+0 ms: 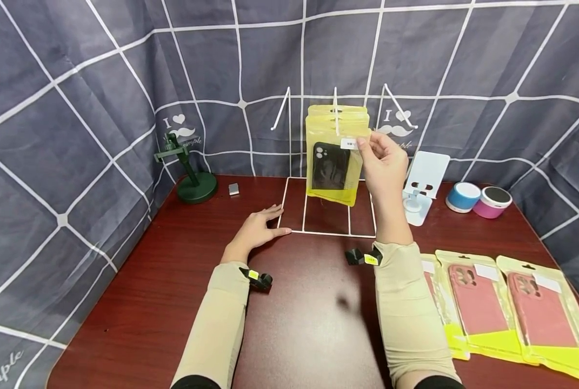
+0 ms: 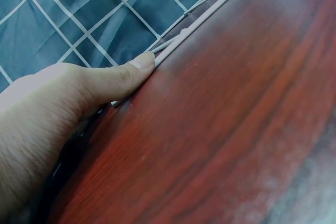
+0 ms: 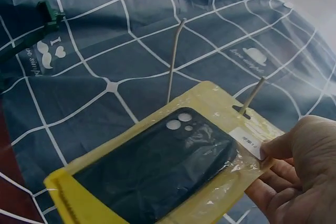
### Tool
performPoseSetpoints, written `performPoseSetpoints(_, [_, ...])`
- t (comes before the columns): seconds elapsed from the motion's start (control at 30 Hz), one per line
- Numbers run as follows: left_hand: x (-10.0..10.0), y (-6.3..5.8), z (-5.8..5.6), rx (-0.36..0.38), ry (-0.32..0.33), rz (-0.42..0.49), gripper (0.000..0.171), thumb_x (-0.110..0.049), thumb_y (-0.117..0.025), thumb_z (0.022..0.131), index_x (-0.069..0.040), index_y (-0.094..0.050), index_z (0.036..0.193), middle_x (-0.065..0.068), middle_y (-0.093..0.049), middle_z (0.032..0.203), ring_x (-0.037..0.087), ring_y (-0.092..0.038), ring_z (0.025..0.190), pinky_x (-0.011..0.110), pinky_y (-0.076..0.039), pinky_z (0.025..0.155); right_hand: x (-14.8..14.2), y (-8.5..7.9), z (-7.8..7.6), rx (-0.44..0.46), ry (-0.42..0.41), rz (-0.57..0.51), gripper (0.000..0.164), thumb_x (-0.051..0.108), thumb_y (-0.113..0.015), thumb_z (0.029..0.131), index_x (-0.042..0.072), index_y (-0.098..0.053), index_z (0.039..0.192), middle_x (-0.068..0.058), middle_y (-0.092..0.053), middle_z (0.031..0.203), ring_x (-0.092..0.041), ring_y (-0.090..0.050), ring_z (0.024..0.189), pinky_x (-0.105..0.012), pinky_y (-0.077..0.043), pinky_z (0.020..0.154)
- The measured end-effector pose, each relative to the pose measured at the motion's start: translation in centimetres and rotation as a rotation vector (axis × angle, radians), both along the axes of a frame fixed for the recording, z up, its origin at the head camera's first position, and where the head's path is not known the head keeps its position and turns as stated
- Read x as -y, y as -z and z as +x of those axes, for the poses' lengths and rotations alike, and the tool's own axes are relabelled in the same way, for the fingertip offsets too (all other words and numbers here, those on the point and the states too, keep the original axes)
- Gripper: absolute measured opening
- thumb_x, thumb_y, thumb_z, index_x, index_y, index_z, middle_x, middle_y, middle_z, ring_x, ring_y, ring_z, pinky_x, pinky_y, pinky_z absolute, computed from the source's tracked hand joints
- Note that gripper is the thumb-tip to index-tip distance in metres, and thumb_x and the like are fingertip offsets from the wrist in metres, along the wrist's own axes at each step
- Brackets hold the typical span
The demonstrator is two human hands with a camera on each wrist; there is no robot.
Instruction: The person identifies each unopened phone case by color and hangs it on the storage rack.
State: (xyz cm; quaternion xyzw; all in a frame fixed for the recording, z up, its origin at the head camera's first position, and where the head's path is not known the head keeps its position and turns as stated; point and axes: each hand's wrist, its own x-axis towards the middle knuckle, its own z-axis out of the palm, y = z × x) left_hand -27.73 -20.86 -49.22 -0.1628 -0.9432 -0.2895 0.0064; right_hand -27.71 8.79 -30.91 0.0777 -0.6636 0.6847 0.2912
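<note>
Plainly, black case [image 1: 331,168] inside pouch [image 1: 355,170]

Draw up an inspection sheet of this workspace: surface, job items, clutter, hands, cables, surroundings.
Surface: dark red table, glossy, wood-grained.
Job items: front yellow pouch with black phone case, on the white rack's middle hook; pouches with pink cases lie at right.
Clutter: green stand, small metallic block, white phone stand, blue cylinder, pink cylinder.
Hands: left hand touches the rack's base; right hand pinches the front pouch's edge.
Cables: nothing seen.
Surroundings: dark cloth with white grid lines.
</note>
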Motion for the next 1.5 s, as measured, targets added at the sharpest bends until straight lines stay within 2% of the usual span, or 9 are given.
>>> performPoseSetpoints(0.2, [0.0,-0.1,0.0,-0.012,0.003,0.008,0.086,-0.067,-0.069,0.084,-0.017,-0.049,0.151,0.0,-0.042,0.157,0.023,-0.034,0.147,0.048,-0.032,0.117,0.3,0.3,-0.4,0.0,0.032,-0.004,0.02,0.016,-0.076,0.092,0.0,-0.077,0.105,-0.008,-0.077,0.092,-0.008,-0.069,0.077,-0.018,-0.051,0.067])
performPoseSetpoints(0.43, [0.1,0.1,-0.1,-0.003,0.009,-0.006,0.088,-0.069,-0.069,0.082,-0.018,-0.049,0.151,0.0,-0.042,0.157,0.022,-0.034,0.147,0.046,-0.032,0.117,0.4,0.5,-0.2,0.007,0.039,-0.011,0.019,0.016,-0.075,0.092,0.002,-0.077,0.105,-0.007,-0.077,0.091,-0.009,-0.067,0.075,-0.019,-0.05,0.065])
performPoseSetpoints(0.83, [0.1,0.2,0.0,0.003,0.004,0.009,0.088,-0.069,-0.068,0.083,-0.018,-0.048,0.151,0.001,-0.041,0.157,0.022,-0.033,0.147,0.048,-0.032,0.116,0.0,0.9,-0.8,-0.003,0.023,-0.07,0.018,0.008,-0.075,0.091,-0.002,-0.075,0.106,-0.006,-0.075,0.09,-0.011,-0.07,0.082,-0.019,-0.053,0.074])
performPoseSetpoints(1.0, [0.0,0.2,0.0,-0.001,0.005,0.017,0.087,-0.068,-0.069,0.083,-0.018,-0.049,0.151,0.001,-0.042,0.157,0.022,-0.034,0.147,0.048,-0.033,0.116,-0.3,0.5,-0.6,-0.004,0.042,-0.077,0.019,0.009,-0.076,0.09,-0.001,-0.076,0.106,-0.005,-0.076,0.089,-0.01,-0.07,0.08,-0.019,-0.053,0.073])
performPoseSetpoints(1.2, [-0.3,0.0,-0.1,-0.009,0.007,0.019,0.088,-0.069,-0.069,0.083,-0.018,-0.049,0.151,0.001,-0.042,0.157,0.022,-0.034,0.147,0.048,-0.033,0.116,-0.8,-0.4,0.2,-0.014,-0.002,-0.13,0.017,0.006,-0.077,0.088,-0.001,-0.076,0.103,-0.008,-0.075,0.089,-0.013,-0.069,0.08,-0.02,-0.054,0.075])
performPoseSetpoints(1.33, [-0.4,0.1,-0.1,-0.012,0.0,0.02,0.087,-0.068,-0.07,0.083,-0.018,-0.049,0.151,0.0,-0.042,0.157,0.022,-0.033,0.147,0.048,-0.032,0.116,-2.0,-1.6,1.6,0.002,-0.018,-0.001,0.023,0.01,-0.077,0.089,0.0,-0.074,0.11,-0.008,-0.075,0.1,-0.011,-0.07,0.089,-0.021,-0.054,0.083])
performPoseSetpoints(1.43, [-0.2,0.2,-0.1,-0.005,-0.004,0.012,0.087,-0.068,-0.069,0.083,-0.019,-0.048,0.152,-0.001,-0.042,0.157,0.021,-0.033,0.148,0.047,-0.032,0.117,-3.5,-2.7,3.6,0.076,-0.026,0.189,0.033,0.019,-0.077,0.09,0.003,-0.071,0.119,-0.009,-0.074,0.112,-0.008,-0.069,0.1,-0.02,-0.052,0.087])
performPoseSetpoints(1.5, [0.0,0.3,-0.2,-0.004,-0.003,0.01,0.087,-0.069,-0.069,0.083,-0.02,-0.048,0.152,0.0,-0.041,0.157,0.022,-0.032,0.148,0.048,-0.031,0.117,-4.6,-3.2,4.8,0.138,-0.07,0.306,0.04,0.025,-0.076,0.091,0.005,-0.069,0.125,-0.009,-0.072,0.118,-0.007,-0.067,0.104,-0.019,-0.051,0.088])
